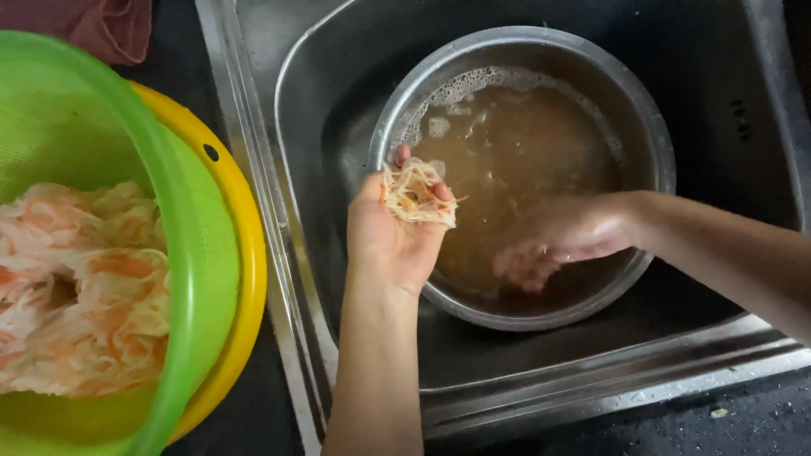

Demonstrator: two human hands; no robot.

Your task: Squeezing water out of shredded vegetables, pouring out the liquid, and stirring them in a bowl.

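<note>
Nearest, at the bottom right: a wet dark worktop (743,414) with a small pale scrap lying on it. At the near left: a green strainer (198,253) nested in a yellow basin (249,279), heaped with pale and orange vegetable shreds (84,287).

Rising from the bottom middle: the left hand (393,232), palm up, over the near left rim of a steel bowl (650,127). Fingers (441,192) curled in and closed round a small wad of shreds (418,196), pale with orange strands, thumb tip showing above the wad on its far side. Wad held clear of the water, just above the bowl's edge.

Reaching in from the right: the right hand (557,241), sunk into the murky brown water (515,152) at the near side of the bowl. Fingers pointing left and toward the near rim, blurred under the surface; open or closed, cannot tell, nor whether anything lies in them. Forearm crossing the bowl's right rim.

Bowl standing inside a steel sink (304,101), with foam ringing the far left edge of the water. Sink's near ledge wet and shiny.

Farthest, at the top left corner beyond the strainer: a dark red cloth (110,25) on the worktop.
</note>
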